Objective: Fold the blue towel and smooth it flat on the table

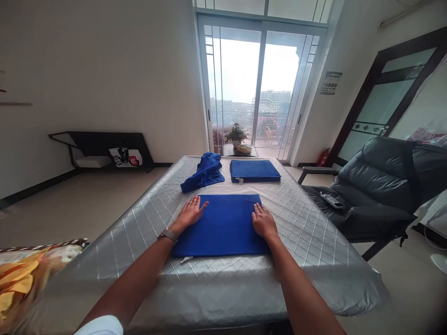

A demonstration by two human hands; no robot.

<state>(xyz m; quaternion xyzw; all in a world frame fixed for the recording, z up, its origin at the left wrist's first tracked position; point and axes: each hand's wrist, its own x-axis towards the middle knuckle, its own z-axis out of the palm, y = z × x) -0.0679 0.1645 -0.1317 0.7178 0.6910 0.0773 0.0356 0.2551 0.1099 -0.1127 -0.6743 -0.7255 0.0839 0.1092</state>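
A blue cloth [225,228], folded into a flat rectangle, lies on the silver quilted table cover [300,242] right in front of me. My left hand [191,211] rests flat on its left edge, thumb spread away from the fingers. On the opposite edge my right hand [264,220] lies flat with fingers stretched forward. A small white tag pokes out under the near left edge. Beyond it, a stack of folded blue cloths [254,170] sits at the far right, and a crumpled blue cloth [206,172] lies at the far left.
A dark recliner [377,177] with a power strip [331,200] on its seat stands right of the table. A potted plant [236,134] is on a small stand past the far edge. A black bench [108,144] is at left; patterned fabric [24,274] lies near left.
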